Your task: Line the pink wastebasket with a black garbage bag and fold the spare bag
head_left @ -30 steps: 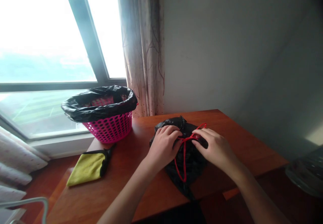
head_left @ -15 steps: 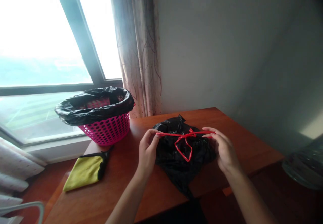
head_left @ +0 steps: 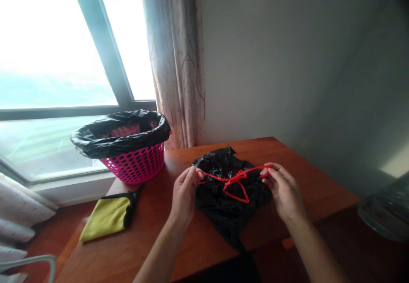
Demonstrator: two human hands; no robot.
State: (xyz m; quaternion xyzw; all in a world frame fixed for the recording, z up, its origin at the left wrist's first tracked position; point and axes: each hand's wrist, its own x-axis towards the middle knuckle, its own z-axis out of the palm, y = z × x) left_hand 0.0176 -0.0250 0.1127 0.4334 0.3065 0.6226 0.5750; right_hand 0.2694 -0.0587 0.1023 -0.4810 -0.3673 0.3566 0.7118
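A black plastic bag (head_left: 220, 215) lies bunched up on the wooden table, one corner trailing towards the front edge. Across its top runs a red drawstring (head_left: 236, 176), knotted near the middle with a loop hanging down. My left hand (head_left: 184, 191) pinches one end of the drawstring at the bag's left side. At the right side, my right hand (head_left: 283, 189) pinches the other end between thumb and fingers. Between the two hands the drawstring sags slightly on the left and rises to the right.
A pink perforated basket (head_left: 140, 164) lined with a black bag (head_left: 105, 147) stands at the table's back left, by the window. In front of it lies a folded yellow and black cloth (head_left: 105, 219). The wooden table (head_left: 313, 181) meets the wall behind. A clear container (head_left: 383, 215) is at far right.
My hands have moved slightly apart, the left one leftward and the right one rightward. The knot has shifted a little lower, and the hanging loop now swings further right.
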